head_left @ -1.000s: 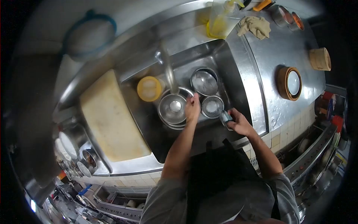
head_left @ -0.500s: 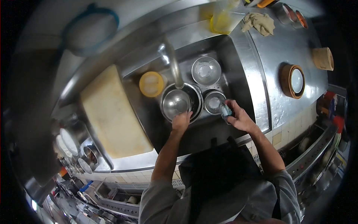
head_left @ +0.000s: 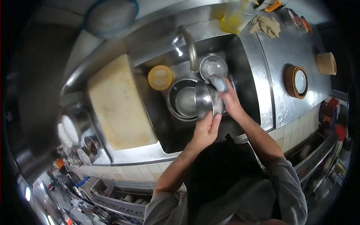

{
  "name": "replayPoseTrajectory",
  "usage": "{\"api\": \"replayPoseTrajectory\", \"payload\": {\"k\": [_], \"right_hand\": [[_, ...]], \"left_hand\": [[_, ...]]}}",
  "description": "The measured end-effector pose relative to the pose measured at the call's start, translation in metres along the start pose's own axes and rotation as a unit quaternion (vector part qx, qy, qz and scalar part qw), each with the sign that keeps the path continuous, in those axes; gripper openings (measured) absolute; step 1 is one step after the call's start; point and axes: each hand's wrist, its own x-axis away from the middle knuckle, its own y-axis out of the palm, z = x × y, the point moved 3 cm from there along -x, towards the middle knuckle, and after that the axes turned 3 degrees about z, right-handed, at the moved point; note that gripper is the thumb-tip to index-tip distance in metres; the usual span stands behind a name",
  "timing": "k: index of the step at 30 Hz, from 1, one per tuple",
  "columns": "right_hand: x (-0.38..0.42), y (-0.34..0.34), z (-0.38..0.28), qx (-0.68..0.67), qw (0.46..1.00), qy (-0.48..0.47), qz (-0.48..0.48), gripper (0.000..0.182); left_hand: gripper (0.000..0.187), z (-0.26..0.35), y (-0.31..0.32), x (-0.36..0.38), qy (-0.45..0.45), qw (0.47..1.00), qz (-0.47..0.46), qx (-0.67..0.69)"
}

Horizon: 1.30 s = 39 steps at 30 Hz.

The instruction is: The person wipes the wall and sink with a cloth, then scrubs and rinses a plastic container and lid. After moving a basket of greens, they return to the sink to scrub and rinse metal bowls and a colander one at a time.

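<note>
My left hand (head_left: 205,131) grips the rim of a shiny metal bowl (head_left: 203,99), which is tipped on its side above the sink. Closed around a blue-grey scrubbing pad (head_left: 218,83), my right hand (head_left: 232,100) is at the bowl's open side; motion blur hides whether pad and bowl touch. Below and left of the raised bowl, a metal pot (head_left: 173,105) stands in the sink with a round metal shape (head_left: 186,101) inside it. Another metal bowl (head_left: 213,66), with whitish suds, sits farther back.
A tap (head_left: 189,45) arches over the sink (head_left: 168,137). Left of the pot stands a yellow-rimmed container (head_left: 160,77). A cutting board (head_left: 120,108) lies along the left edge. The right counter holds a cloth (head_left: 265,26) and a bamboo steamer (head_left: 296,82).
My left hand has lifted a bowl and tilted it to the right. My right hand has brought the scrubbing pad up and left to the bowl. The camera view has shifted slightly.
</note>
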Motion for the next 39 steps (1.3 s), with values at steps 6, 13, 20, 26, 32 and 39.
{"api": "replayPoseTrajectory", "payload": {"k": [6,13,20,26,32,39], "right_hand": [[0.031,0.022,0.054,-0.406,0.854,0.321,0.054,0.050],[0.061,0.001,0.037,-0.298,0.894,0.328,0.061,0.079],[0.030,-0.049,0.038,0.105,0.989,0.082,0.061,0.052],[0.038,-0.063,0.036,0.206,0.970,0.074,0.105,0.051],[0.027,-0.064,-0.043,0.301,0.952,0.060,0.007,0.061],[0.024,-0.019,-0.065,0.464,0.862,-0.184,-0.082,0.074]], "left_hand": [[0.017,-0.011,0.003,-0.002,0.147,0.988,0.030,-0.043],[0.055,-0.031,0.011,-0.027,0.104,0.923,-0.110,-0.354],[0.067,0.007,0.013,-0.015,0.272,0.798,-0.184,-0.506],[0.086,-0.025,-0.040,-0.032,0.000,0.990,0.140,-0.033],[0.080,-0.053,-0.037,-0.027,-0.134,0.950,0.073,0.272],[0.059,-0.046,-0.016,-0.033,-0.064,0.994,0.087,0.020]]}}
